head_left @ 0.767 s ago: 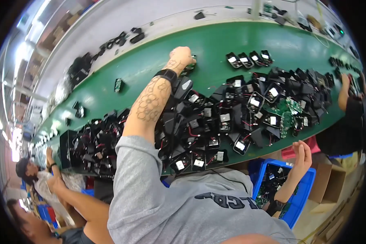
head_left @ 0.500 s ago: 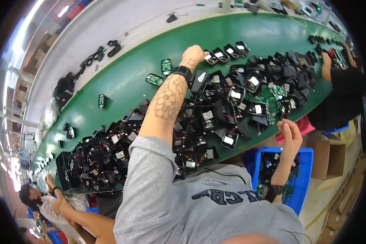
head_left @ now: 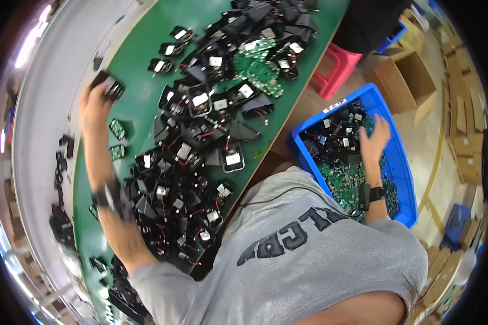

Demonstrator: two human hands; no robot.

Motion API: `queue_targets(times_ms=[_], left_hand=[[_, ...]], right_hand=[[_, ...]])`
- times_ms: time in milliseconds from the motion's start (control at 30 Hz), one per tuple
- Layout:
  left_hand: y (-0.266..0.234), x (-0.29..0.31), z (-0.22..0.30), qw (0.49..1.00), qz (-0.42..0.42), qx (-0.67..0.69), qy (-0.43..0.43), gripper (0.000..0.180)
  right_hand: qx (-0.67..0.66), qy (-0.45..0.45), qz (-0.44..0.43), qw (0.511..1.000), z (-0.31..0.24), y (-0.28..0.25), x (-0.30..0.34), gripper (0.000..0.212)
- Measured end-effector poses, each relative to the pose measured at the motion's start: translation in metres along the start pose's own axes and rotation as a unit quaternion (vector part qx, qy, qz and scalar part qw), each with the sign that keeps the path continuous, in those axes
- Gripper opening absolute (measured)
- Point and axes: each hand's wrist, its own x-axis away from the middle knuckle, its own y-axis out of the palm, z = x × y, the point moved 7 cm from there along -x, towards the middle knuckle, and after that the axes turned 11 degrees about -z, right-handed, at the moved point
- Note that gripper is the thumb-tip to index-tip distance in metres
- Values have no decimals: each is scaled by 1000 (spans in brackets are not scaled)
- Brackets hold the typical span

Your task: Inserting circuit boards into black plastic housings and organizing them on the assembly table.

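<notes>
My left hand (head_left: 94, 105) is closed round a black plastic housing (head_left: 109, 86) above the far left side of the green table (head_left: 146, 27). Two small cases with green circuit boards (head_left: 117, 129) lie on the table beside that wrist. A short row of black housings with white parts inside (head_left: 169, 50) stands to the right of the held one. Over the blue bin (head_left: 396, 146), my right hand (head_left: 375, 140) hovers with its fingers apart and nothing visible in them. Loose green circuit boards (head_left: 339, 181) and black parts with wires (head_left: 331, 132) fill the bin.
A long heap of black housings with red wires (head_left: 184, 151) covers the table's near side. Green boards (head_left: 257, 70) are piled among them. A pink stool (head_left: 335, 70) and an open cardboard box (head_left: 404, 81) stand beyond the bin.
The view has turned to the right. My left hand now holds a black housing, lifted off the table by the row. My right hand has moved over the blue bin.
</notes>
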Motion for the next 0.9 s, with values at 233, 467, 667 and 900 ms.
queue_targets(times_ms=[233, 467, 667, 900], left_hand=[[178, 203, 86, 986, -150, -57, -35, 29], [280, 242, 21, 887, -401, 53, -223, 24], [331, 292, -106, 805, -452, 42, -382, 39], [369, 291, -127, 814, -459, -81, -347, 38]], right_hand=[[358, 537, -37, 763, 315, -88, 231, 88], [114, 790, -115, 591, 314, -149, 386, 77], [-255, 735, -85, 623, 298, -109, 413, 71], [-644, 544, 15, 537, 279, -71, 404, 63]])
